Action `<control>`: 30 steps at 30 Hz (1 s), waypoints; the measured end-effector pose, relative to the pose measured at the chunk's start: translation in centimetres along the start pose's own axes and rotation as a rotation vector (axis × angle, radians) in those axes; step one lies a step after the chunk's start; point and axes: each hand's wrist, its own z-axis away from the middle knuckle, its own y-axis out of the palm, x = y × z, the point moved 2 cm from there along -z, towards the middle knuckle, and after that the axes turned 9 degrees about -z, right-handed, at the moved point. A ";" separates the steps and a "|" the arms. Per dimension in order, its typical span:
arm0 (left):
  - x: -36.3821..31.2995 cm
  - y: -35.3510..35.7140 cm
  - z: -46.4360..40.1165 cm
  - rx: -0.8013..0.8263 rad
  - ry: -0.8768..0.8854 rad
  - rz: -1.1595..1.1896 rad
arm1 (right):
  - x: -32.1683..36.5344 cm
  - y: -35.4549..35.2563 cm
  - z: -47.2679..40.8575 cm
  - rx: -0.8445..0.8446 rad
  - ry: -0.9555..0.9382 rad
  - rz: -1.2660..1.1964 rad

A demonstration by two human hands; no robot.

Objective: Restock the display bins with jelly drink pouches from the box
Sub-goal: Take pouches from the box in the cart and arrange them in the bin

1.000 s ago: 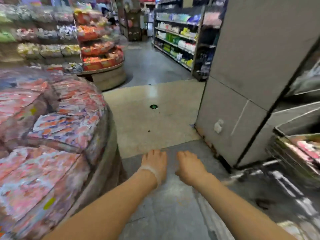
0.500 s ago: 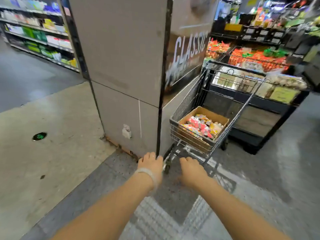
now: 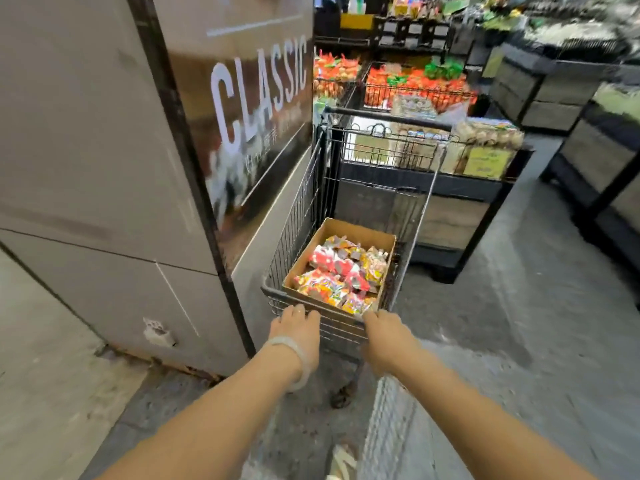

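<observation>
An open cardboard box (image 3: 360,233) lies in a wire shopping cart (image 3: 301,216) ahead of me, filled with colourful jelly drink pouches (image 3: 341,271). My left hand (image 3: 298,325), with a pale band on the wrist, reaches the cart's near rim, fingers loosely bent downward. At the box's near right corner my right hand (image 3: 384,336) is held the same way. Neither hand holds a pouch. My fingertips are hidden behind the backs of my hands.
A grey pillar (image 3: 104,168) with a "CLASSIC" sign (image 3: 256,91) stands close on the cart's left. Beyond the cart is a dark display stand (image 3: 460,188) with packaged goods and wire bins of orange packs (image 3: 415,84). More dark shelving (image 3: 595,147) lines the right.
My view has swung right, away from the round display of pink packs, past the pillar to the cart. I have come closer, and both hands now reach the cart's near edge.
</observation>
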 end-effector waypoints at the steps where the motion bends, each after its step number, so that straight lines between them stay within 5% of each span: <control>1: 0.5 -0.3 -2.0 0.002 -0.006 -0.002 | -0.2 -0.4 -2.2 0.004 -0.007 -0.007; 10: 4.4 -4.3 -19.7 0.064 -0.079 0.053 | -2.4 -3.4 -20.4 0.066 -0.024 -0.073; 20: 4.5 0.3 -35.1 0.328 -0.093 0.106 | -7.3 0.7 -31.4 0.282 0.116 -0.102; 27: 3.7 6.1 -45.1 0.478 -0.048 0.099 | -9.6 6.9 -39.2 0.376 0.336 -0.364; 30: 3.7 9.6 -47.6 0.514 -0.120 0.285 | -9.7 10.9 -41.6 0.414 0.490 -0.585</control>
